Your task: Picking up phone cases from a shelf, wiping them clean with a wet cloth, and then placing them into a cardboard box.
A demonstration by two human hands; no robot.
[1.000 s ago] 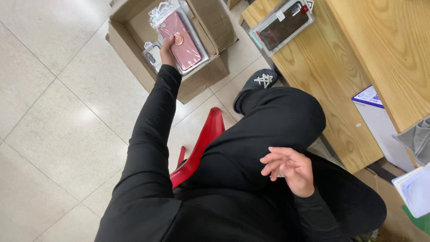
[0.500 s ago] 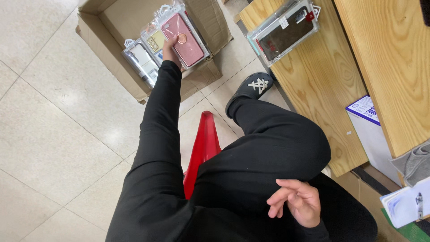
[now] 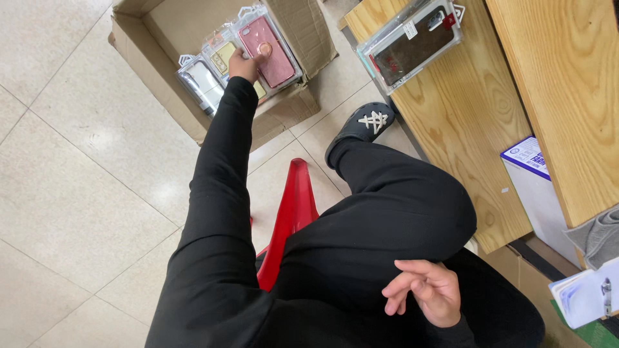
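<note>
My left hand [image 3: 244, 64] reaches down into an open cardboard box [image 3: 148, 71] on the floor. Its fingers grip a pink phone case in a clear packet [image 3: 271, 40], which lies on top of other packets, a yellow-green one [image 3: 224, 57] and a white one [image 3: 201, 80]. My right hand [image 3: 427, 290] rests on my lap over black trousers, fingers loosely curled and apart, holding nothing. I sit on a red stool [image 3: 291, 212].
A wooden bench top [image 3: 464, 122] stands to the right with a dark phone case in a clear packet [image 3: 412, 44] on it. A white and blue box [image 3: 535, 187] and grey cloth [image 3: 603, 238] sit under it. My black shoe [image 3: 362, 125] is on the tiled floor.
The view has shifted, so the box and my arm appear further right and lower. My left hand stays on the pink packet. My right hand sits lower in the picture.
</note>
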